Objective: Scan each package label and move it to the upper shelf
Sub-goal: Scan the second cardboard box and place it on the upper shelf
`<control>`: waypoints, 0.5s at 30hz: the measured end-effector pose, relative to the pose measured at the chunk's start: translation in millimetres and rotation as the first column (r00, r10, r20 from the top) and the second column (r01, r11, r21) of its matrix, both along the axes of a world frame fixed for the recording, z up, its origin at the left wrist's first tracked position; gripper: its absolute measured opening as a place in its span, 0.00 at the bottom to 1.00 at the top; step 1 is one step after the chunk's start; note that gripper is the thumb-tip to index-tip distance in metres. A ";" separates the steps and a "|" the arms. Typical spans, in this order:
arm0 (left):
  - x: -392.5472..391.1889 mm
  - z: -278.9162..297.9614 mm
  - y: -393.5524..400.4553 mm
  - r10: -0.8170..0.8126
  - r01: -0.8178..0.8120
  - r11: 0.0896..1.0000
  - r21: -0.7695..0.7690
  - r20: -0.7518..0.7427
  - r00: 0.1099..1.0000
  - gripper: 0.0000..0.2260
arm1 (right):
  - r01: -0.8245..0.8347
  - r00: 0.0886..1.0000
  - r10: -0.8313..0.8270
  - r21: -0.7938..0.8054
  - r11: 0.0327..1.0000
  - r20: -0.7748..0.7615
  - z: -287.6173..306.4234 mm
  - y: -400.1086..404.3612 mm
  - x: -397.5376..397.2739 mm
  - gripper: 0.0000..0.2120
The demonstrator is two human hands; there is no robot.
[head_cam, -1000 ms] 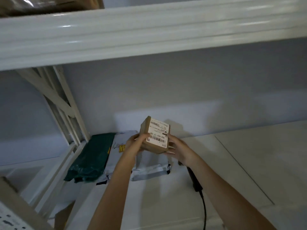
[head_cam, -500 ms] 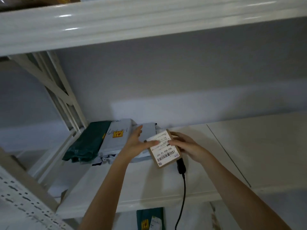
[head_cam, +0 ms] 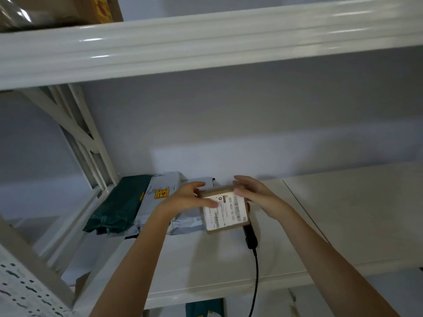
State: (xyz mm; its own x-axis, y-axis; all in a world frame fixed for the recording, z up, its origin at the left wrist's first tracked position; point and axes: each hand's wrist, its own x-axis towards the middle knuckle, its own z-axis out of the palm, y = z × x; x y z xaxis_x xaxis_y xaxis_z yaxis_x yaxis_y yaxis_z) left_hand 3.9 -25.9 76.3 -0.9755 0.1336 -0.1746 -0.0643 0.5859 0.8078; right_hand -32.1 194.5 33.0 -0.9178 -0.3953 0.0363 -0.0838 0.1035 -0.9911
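Observation:
A small cardboard box [head_cam: 225, 211] with a white barcode label facing up hangs just above the middle shelf [head_cam: 343, 213]. My left hand [head_cam: 188, 199] grips its left side, thumb lying on the label. My right hand [head_cam: 253, 192] curls over its far right edge. Under the box lies a black scanner [head_cam: 250, 236], mostly hidden, with its cable [head_cam: 256, 273] dropping over the shelf's front edge. The upper shelf beam [head_cam: 206, 42] runs across the top of the view.
A dark green mailer [head_cam: 119, 207] and grey mailers [head_cam: 158, 193] lie at the shelf's left end, left of the box. A carton [head_cam: 103, 8] and a plastic-wrapped parcel [head_cam: 13, 12] sit on the upper shelf at left. Another green package [head_cam: 203, 307] lies below.
The box has come down from a raised, tilted pose to lie flat with its label up over the scanner. Both hands shifted their hold on it.

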 end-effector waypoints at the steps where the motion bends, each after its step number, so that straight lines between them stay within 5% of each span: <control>1: -0.2 -9.2 -6.5 0.090 -0.090 0.986 0.143 0.008 0.996 0.35 | 0.056 0.998 -0.054 -0.053 0.997 0.034 -6.2 2.9 -0.8 0.37; 3: 1.7 -28.8 -16.5 0.190 -0.197 0.918 0.343 0.054 0.980 0.31 | 0.020 0.994 -0.013 -0.063 0.998 0.110 -18.8 3.1 2.7 0.40; 6: 12.7 -53.4 -15.4 0.194 -0.248 0.818 0.518 0.156 0.968 0.26 | -0.114 0.974 0.121 -0.044 0.992 0.192 -35.8 -14.3 10.9 0.30; 11: 23.1 -67.5 -7.9 0.241 -0.285 0.849 0.445 0.153 0.958 0.18 | 0.007 0.981 0.014 -0.111 0.994 0.193 -50.8 -39.7 10.3 0.37; 15: 21.3 -65.1 -17.9 0.218 -0.254 0.886 0.388 0.136 0.966 0.17 | 0.011 0.981 -0.003 -0.038 0.999 0.192 -51.3 -45.5 5.1 0.31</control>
